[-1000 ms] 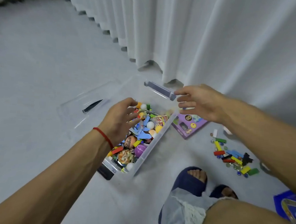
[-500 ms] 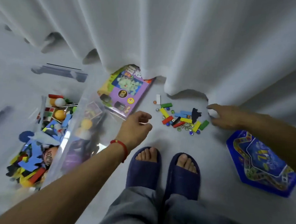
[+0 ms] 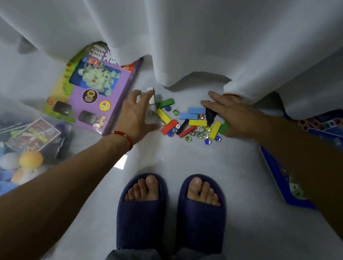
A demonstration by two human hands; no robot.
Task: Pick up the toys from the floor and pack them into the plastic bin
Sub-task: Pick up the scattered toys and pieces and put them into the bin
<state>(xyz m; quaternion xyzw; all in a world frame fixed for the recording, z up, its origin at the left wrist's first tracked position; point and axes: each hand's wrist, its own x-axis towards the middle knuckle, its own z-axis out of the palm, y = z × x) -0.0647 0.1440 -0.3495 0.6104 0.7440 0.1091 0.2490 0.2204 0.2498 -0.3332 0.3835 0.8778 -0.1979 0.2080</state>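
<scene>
The blocks [image 3: 189, 122] are scattered on the floor [image 3: 165, 155] below the curtain [image 3: 192, 40], flanked by both hands: left hand [image 3: 136, 112] spread, empty; right hand [image 3: 230, 115] flat, touching them.

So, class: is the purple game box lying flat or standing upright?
Lying flat: the purple game box rests face up on the floor, its far edge tucked under the curtain.

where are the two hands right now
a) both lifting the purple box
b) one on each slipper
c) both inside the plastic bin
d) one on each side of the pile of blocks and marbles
d: the left hand sits at the left edge of the pile of blocks and marbles and the right hand at its right edge, fingers spread on the floor.
</scene>
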